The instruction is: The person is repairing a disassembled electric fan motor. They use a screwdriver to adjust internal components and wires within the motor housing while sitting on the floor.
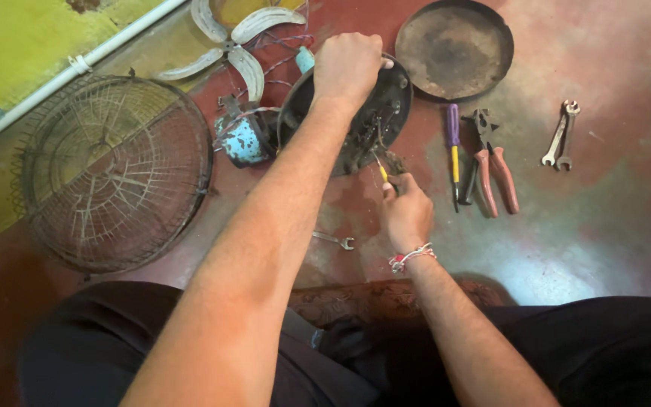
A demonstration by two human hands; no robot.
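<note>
— Rusty metal everywhere. What is the person holding?

— The left hand point(346, 64) clamps the top rim of a dark round fan base point(356, 113), tilted up on the red floor point(612, 226). The right hand point(407, 212) grips a yellow-handled screwdriver point(380, 167), its tip in the base's underside.

— And around them?

— A wire fan guard point(114, 169) lies left, pale blades point(235, 41) beyond; a round pan-like cover point(453, 47), purple screwdriver point(453, 151), red pliers point(495, 169) and spanners point(560, 136) lie right. A small spanner point(334, 240) sits between the forearms.
</note>
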